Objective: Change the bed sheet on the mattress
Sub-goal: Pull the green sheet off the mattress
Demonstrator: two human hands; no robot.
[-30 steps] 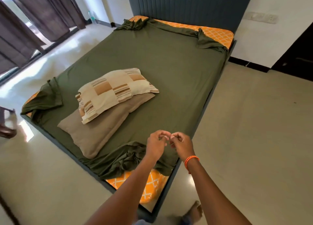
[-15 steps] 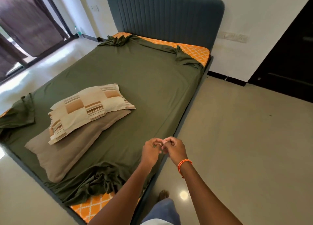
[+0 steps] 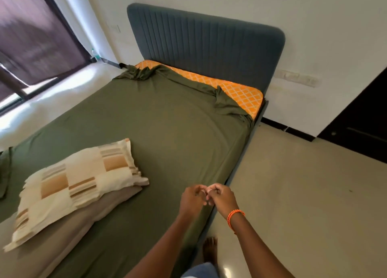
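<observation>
Both hands meet over the bed's right edge: left hand [image 3: 191,200] and right hand [image 3: 221,199], fingers curled, knuckles touching, gripping nothing visible. The green sheet [image 3: 167,131] lies loose, baring the orange mattress [image 3: 240,93].

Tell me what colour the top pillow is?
The top pillow is cream with tan and brown striped blocks, seen in the head view.

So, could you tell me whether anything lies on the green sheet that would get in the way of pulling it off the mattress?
Yes. Two pillows lie stacked on the green sheet near its foot end: a striped cream pillow on a plain taupe pillow. Both hands hover together at the bed's near edge, with no visible grip on anything. The head-end corners are already off the orange mattress.
</observation>
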